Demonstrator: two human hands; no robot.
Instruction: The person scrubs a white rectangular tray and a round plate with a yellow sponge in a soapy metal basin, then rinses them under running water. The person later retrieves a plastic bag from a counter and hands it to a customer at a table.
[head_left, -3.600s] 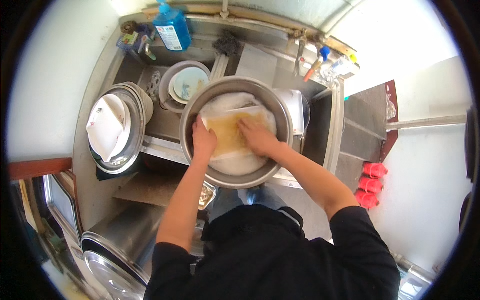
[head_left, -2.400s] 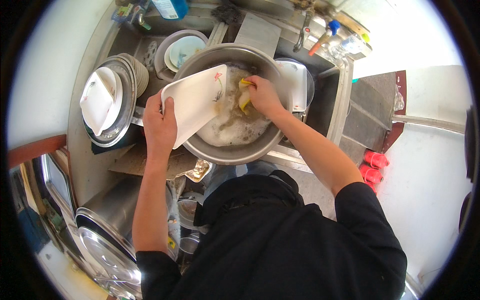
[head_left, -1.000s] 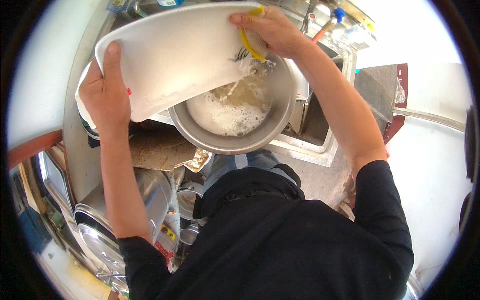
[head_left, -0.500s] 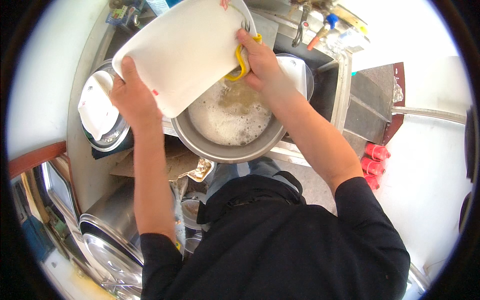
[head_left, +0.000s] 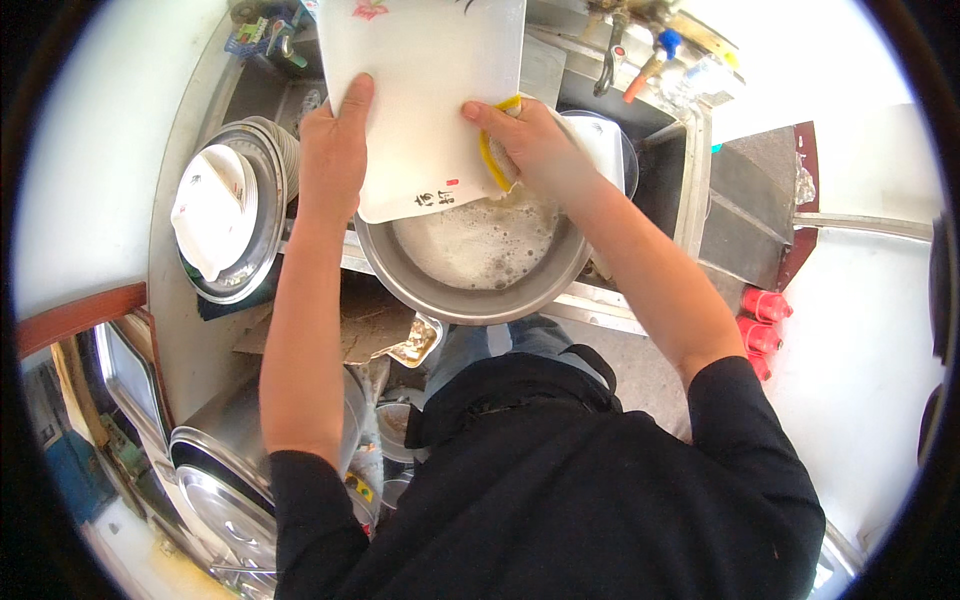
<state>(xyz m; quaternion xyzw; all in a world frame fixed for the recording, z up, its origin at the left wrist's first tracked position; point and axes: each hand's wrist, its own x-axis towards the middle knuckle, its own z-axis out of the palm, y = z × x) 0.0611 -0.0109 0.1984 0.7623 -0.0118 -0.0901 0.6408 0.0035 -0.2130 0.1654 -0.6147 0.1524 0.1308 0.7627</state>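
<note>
A large white rectangular plate with small printed flower decorations is held tilted over a metal basin. My left hand grips its left edge, thumb on the upper face. At the opposite edge, my right hand is closed on a yellow-edged scrubbing sponge, which touches the plate; the fingers beneath are hidden. Below the plate's near edge, foamy greyish water fills the basin. Another white dish sits partly hidden behind my right wrist.
Stacked white dishes rest on a round metal tray at the left. Taps stand beyond the sink. Red bottles are on the floor at the right. A large metal pot stands lower left.
The plate has turned more upright and shifted right, with my left hand following its edge. The sponge remains at its right edge, slightly lower. The view has shifted a little.
</note>
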